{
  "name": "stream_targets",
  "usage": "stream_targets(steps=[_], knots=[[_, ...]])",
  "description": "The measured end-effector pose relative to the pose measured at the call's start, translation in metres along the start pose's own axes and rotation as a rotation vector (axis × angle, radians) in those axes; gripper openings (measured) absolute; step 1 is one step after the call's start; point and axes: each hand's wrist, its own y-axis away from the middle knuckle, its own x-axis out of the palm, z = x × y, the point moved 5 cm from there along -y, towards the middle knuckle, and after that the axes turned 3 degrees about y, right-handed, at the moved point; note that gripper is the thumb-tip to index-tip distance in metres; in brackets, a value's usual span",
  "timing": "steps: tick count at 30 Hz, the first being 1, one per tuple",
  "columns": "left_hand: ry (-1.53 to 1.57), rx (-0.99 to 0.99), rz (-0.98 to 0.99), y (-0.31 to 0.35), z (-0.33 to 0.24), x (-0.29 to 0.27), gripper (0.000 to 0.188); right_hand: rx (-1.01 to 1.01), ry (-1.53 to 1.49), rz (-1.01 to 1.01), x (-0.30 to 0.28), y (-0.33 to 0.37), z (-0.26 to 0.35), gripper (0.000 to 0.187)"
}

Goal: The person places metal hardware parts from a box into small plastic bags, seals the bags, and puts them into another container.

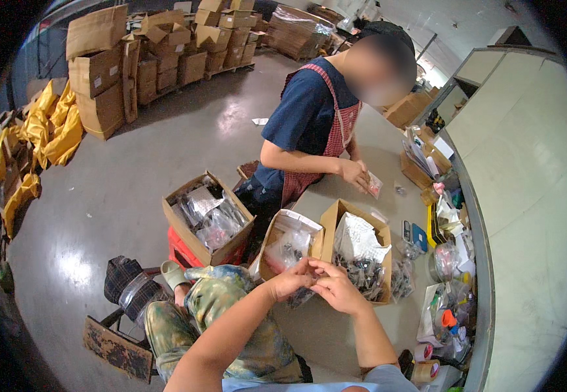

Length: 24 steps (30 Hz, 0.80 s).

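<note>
My left hand (290, 281) and my right hand (339, 289) meet over the near edge of the table, fingertips pinched together. What they hold, if anything, is too small or hidden to make out. Just beyond them, a cardboard box (318, 228) contains clear plastic bags (286, 249). To its right stands another cardboard box (384, 236), filled with small dark parts in plastic (356, 273) under a crumpled white sheet (359, 236). Clear plastic also shows beneath my fingers, though I cannot tell whether they touch it.
Across the table, a co-worker in a checked apron (343, 124) holds a small clear packet (375, 186). A box of bagged items (210, 219) rests on a red support (182, 248). Tape rolls (425, 371), a blue device (418, 236) and clutter line the right side. Stacked cartons (100, 78) stand behind.
</note>
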Motion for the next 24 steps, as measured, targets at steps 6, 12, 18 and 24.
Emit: stream_targets(steps=[6, 12, 18, 24], knots=[[-0.430, 0.029, -0.282, -0.004, 0.003, -0.016, 0.026, 0.259, -0.081, -0.314, -0.003, 0.013, -0.030, 0.017], [-0.634, 0.193, -0.422, 0.001, -0.016, -0.007, 0.021, 0.211, -0.128, -0.512, 0.002, 0.016, -0.034, 0.011], [-0.793, 0.151, -0.457, 0.005, -0.024, -0.002, 0.018, 0.279, -0.220, -0.576, 0.011, 0.020, -0.043, 0.012], [-0.739, 0.301, -0.440, 0.007, -0.025, 0.000, 0.018, 0.200, -0.235, -0.473, 0.011, 0.015, -0.037, 0.012]])
